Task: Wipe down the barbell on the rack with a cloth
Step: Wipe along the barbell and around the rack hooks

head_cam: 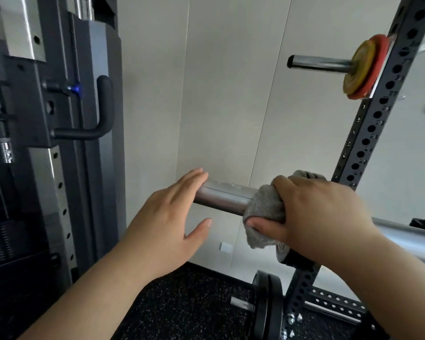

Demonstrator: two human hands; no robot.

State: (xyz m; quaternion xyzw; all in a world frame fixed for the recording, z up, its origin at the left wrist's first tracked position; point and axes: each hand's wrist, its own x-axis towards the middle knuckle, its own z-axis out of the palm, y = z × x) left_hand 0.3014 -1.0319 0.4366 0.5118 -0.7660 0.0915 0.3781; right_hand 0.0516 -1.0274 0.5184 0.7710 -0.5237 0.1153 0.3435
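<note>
Two hands met a barbell [223,197] lying crosswise on its rack [368,133]. Beside the rack, the right hand [317,212] curled round a grey cloth [263,204] wrapping the barbell; farther out, the left hand [167,217], fingers straight and empty, covered its bare end.

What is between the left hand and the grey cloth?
In the head view, only bare barbell sleeve lies between left hand and cloth.

Soft, even light — the pale wall [231,94] is bright, the machine [35,119] at left dim and shadowed. A faint sheen runs along the barbell [221,197]. Wide-angle bending tilts the rack post [378,114]; detail is slightly soft throughout.
</note>
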